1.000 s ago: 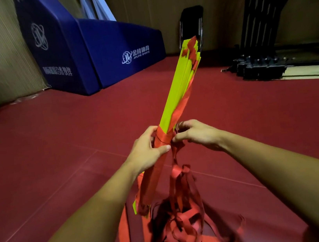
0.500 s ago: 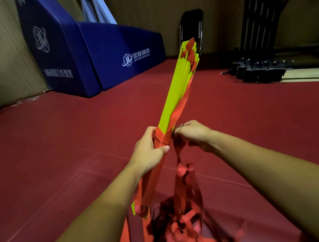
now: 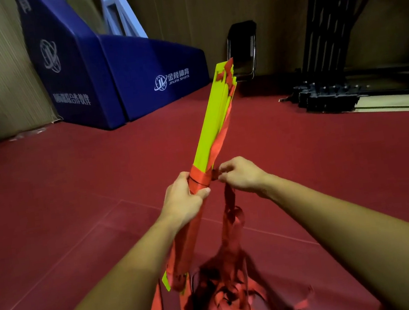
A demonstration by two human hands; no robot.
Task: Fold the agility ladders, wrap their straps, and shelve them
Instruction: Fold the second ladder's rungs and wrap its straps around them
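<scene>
Ladder bundle (image 3: pixel 211 125) has twisted broadside, gripped by the left hand (image 3: pixel 183 201) (right hand (image 3: pixel 240 176) pinches the strap (image 3: pixel 229 198)).

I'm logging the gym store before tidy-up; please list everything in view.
ladder rungs: one folded bundle, yellow-green, centre, tilted upward
strap: count unclear, red, wound round the bundle, rest hanging tangled below
padded base: one, blue, back left
folding chair: one, black, against back wall
metal frame: one, black, back right
floor: dark red, underfoot
left hand: one, grips the bundle at the wrap
right hand: one, pinches the strap beside the wrap
</scene>
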